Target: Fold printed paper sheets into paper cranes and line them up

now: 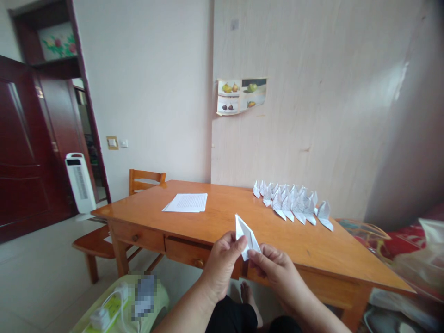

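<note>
— Folded paper (243, 230): location?
— Near front edge of surface (222, 215). Left fingers (240, 243): pinched together on lower left; right fingers (257, 256): likewise, lower right.
— Handling?
— Light grip, edges matched, creases thumbed flat.

- Left hand (225, 259) and right hand (277, 264) hold folded paper (247, 237) by near edge of bench (229, 199).
- Paper stack (186, 202): toward far left corner.
- Paper figures (294, 203): toward far right corner.
</note>
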Demonstrator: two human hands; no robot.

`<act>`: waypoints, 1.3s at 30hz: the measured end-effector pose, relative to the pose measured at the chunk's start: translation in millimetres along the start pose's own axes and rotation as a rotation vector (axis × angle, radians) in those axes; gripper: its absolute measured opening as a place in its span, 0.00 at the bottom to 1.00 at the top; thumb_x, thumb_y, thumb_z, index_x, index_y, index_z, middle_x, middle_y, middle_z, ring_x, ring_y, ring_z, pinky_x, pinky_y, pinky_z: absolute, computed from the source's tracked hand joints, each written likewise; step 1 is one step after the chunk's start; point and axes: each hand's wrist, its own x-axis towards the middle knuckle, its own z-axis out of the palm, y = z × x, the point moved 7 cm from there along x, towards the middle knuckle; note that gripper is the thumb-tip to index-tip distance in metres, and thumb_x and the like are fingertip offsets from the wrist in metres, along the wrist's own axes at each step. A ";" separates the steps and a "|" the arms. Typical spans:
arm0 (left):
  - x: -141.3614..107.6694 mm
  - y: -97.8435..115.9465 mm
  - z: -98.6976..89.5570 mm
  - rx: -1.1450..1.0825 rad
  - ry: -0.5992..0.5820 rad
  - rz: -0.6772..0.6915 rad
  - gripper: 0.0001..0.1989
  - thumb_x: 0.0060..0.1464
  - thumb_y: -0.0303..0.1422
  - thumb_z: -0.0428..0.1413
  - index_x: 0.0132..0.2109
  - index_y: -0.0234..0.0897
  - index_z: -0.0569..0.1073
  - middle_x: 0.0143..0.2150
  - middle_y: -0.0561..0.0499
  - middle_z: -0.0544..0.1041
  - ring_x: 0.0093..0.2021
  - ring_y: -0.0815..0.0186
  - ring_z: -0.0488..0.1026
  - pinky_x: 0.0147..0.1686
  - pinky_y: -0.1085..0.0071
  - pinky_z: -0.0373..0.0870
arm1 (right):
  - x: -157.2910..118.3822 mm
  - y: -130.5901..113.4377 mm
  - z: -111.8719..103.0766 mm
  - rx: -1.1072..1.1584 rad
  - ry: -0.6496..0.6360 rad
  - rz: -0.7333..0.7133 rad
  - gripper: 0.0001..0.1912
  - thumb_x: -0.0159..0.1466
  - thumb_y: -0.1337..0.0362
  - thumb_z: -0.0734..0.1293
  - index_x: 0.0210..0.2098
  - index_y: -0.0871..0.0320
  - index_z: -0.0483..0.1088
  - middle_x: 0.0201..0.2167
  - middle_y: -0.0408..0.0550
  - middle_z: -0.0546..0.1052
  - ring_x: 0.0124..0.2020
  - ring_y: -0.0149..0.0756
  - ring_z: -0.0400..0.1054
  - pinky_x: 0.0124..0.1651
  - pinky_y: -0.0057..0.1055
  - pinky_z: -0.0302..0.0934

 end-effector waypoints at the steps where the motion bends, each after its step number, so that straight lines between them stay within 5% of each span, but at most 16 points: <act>1: -1.8 -3.0 4.4 -0.032 -0.039 -0.037 0.14 0.56 0.41 0.63 0.38 0.32 0.74 0.32 0.50 0.73 0.32 0.67 0.68 0.38 0.70 0.64 | -0.1 -0.9 0.6 -0.020 0.001 -0.017 0.22 0.60 0.46 0.71 0.23 0.59 0.70 0.19 0.40 0.66 0.22 0.28 0.55 0.28 0.28 0.49; 9: -9.3 -16.9 6.6 -0.175 0.061 -0.141 0.11 0.49 0.33 0.68 0.38 0.30 0.80 0.36 0.45 0.79 0.38 0.63 0.73 0.42 0.69 0.67 | -3.5 -10.4 9.8 -0.118 -0.062 -0.140 0.20 0.65 0.47 0.68 0.29 0.59 0.72 0.23 0.41 0.65 0.27 0.30 0.55 0.31 0.29 0.51; 27: -3.9 -5.8 2.4 -0.210 0.196 -0.136 0.12 0.49 0.36 0.67 0.35 0.28 0.81 0.36 0.41 0.81 0.34 0.64 0.75 0.35 0.70 0.69 | -5.1 -3.7 10.2 -0.135 -0.081 -0.113 0.21 0.65 0.49 0.67 0.24 0.57 0.66 0.21 0.39 0.63 0.24 0.29 0.54 0.29 0.29 0.49; 39: 16.6 26.4 -22.5 -0.270 0.312 -0.030 0.13 0.48 0.37 0.68 0.37 0.32 0.80 0.41 0.41 0.82 0.50 0.56 0.77 0.50 0.65 0.68 | -13.6 12.3 7.0 -0.156 -0.081 -0.027 0.20 0.64 0.49 0.68 0.26 0.59 0.71 0.21 0.41 0.67 0.24 0.29 0.56 0.29 0.29 0.49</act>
